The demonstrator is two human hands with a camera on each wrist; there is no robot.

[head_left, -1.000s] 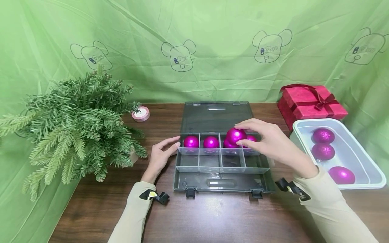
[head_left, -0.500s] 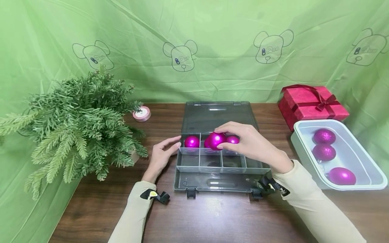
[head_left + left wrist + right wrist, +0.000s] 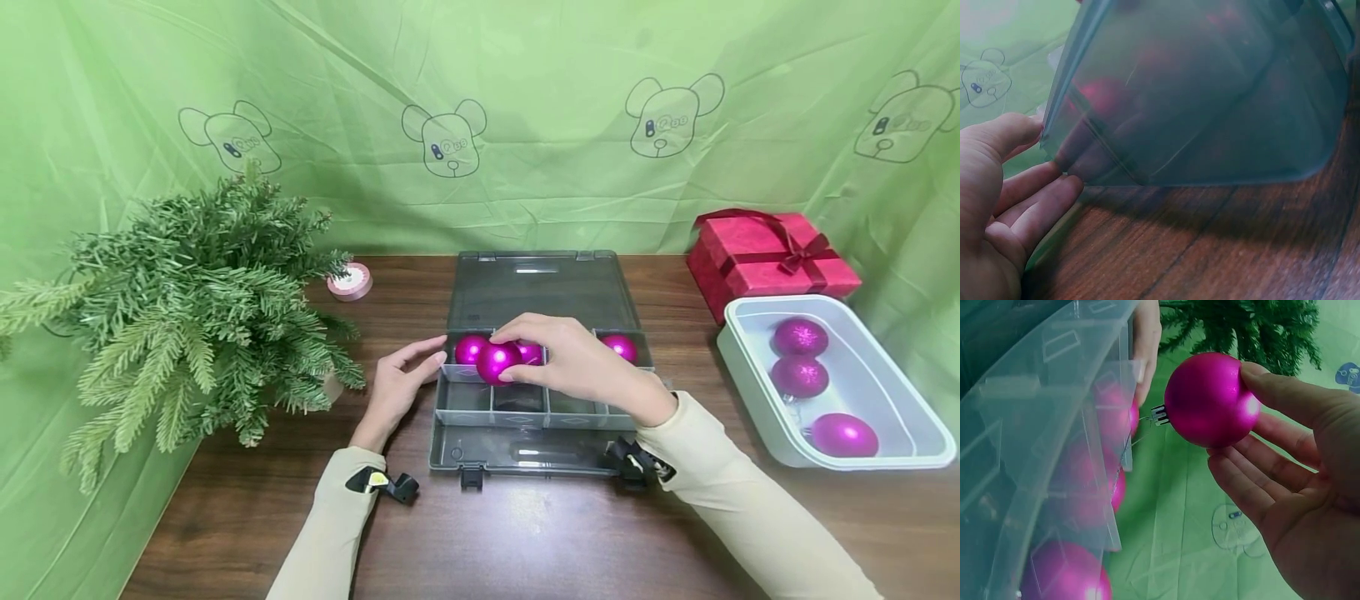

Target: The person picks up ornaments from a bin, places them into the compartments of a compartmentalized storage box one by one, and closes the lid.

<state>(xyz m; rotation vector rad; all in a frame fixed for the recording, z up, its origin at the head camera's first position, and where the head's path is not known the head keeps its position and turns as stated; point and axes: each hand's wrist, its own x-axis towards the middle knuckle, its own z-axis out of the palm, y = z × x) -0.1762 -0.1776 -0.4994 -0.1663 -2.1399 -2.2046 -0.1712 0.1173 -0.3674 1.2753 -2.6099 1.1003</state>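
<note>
We see the right hand point(image 3: 577, 362) pinching one pink ball point(image 3: 498, 363) between thumb and fingers, over the left part of the divided box point(image 3: 555, 450); the ball is round, with no long axis of its own, but its silver cap point(image 3: 1159, 415) gives it a direction, and in the right wrist view that cap points left, toward the box; a thin wire hook trails from it, and we cannot tell whether the hook touches anything; the left hand point(image 3: 397, 385) has its thumb and fingers nearly straight, the tips touching the box's left side; we count seven balls in sight, one held, three in the box and three in the white tub point(image 3: 870, 367); the box has a back row and a middle row of four small compartments each, with one long compartment in front, and its visible balls sit in the back row, in the leftmost compartment point(image 3: 469, 349), the second point(image 3: 531, 353) and the rightmost point(image 3: 621, 347); the third lies behind the right hand in the head view; the lid point(image 3: 536, 287) lies folded open behind; in the tub two glittery balls point(image 3: 801, 337) sit together toward the back and one smoother ball point(image 3: 844, 435) toward the front; around these we see one red gift box point(image 3: 772, 258), one pink ribbon spool point(image 3: 350, 281) and one small artificial tree point(image 3: 225, 308).
</note>
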